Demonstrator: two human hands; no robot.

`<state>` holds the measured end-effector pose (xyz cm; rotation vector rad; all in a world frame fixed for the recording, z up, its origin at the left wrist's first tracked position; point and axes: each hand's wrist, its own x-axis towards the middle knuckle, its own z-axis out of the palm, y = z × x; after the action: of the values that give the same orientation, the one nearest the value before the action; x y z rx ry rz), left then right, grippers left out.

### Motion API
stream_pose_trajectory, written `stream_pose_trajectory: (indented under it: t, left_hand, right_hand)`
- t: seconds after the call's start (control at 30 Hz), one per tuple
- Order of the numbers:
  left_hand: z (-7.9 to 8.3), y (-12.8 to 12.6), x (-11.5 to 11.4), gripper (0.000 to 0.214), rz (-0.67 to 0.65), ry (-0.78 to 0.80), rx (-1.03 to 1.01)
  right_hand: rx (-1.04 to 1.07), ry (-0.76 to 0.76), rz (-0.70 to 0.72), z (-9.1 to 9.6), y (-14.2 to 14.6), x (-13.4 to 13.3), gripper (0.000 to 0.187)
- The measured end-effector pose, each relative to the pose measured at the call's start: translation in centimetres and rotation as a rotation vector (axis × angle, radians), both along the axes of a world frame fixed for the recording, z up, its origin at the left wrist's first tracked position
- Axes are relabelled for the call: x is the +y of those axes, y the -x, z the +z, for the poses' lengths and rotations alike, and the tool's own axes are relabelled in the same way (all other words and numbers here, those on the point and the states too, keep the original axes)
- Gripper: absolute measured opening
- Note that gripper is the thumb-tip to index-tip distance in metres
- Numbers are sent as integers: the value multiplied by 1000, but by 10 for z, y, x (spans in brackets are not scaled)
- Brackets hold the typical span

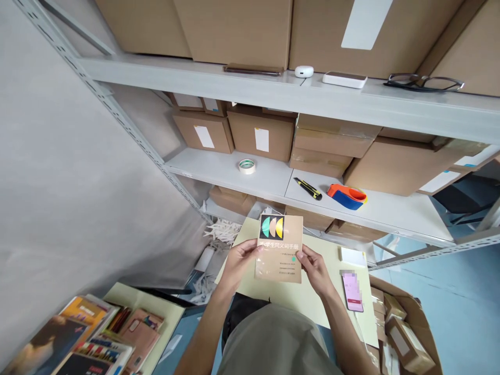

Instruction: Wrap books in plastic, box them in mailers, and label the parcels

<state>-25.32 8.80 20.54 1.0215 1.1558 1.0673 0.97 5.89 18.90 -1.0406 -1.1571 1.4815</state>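
One book [279, 263], shut, front cover up, held just above the table [289, 294] between both hands. Left hand [241, 260] pinches the left edge, thumb on the cover; right hand [314, 266] pinches the right edge, thumb likewise. Status as I read it: lifting is done, opening and setting down are not; cover glare, can't tell if there's film on it. Phone [353, 299], screen lit, and a white box [352, 256] on the table's right side. Containers: big open carton [429, 341] right of the table has several taped parcels [410, 346] in it; boxes [261, 133] on the middle shelf [273, 179] look closed, contents hidden. Same shelf, in front of them: tape roll [247, 170], cutter [308, 189], orange-blue dispenser [347, 200]. Low left, apart: more books [138, 333], piled on a second pale surface [166, 315].
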Motion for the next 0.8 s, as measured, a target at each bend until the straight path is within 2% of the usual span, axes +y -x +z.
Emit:
stream_pose_trajectory:
  t: [0.2, 0.33, 0.4, 0.47, 0.6, 0.7, 0.8]
  left_hand:
    - [-4, 0, 3, 49, 28, -98, 90]
    - [-14, 0, 8, 33, 96, -288, 135]
    - [-17, 0, 10, 25, 148, -372, 145]
    - [-17, 1, 10, 22, 166, -407, 167]
    - [-12, 2, 7, 19, 111, -388, 213]
    - [-17, -1, 7, 41, 156, -295, 215]
    - [-34, -3, 7, 62, 203, -191, 168]
  right_hand:
    - [-246, -234, -49, -1, -12, 18, 52]
    - [-383, -448, -52, -12, -17, 28, 40]
    - [-391, -495, -22, -19, -16, 29, 38]
    - [-380, -479, -11, -24, -15, 29, 38]
    - [-358, -373, -23, -25, -14, 24, 47]
    - [-382, -244, -100, -27, -13, 24, 54]
    - [-364, -93, -150, -34, -10, 26, 68]
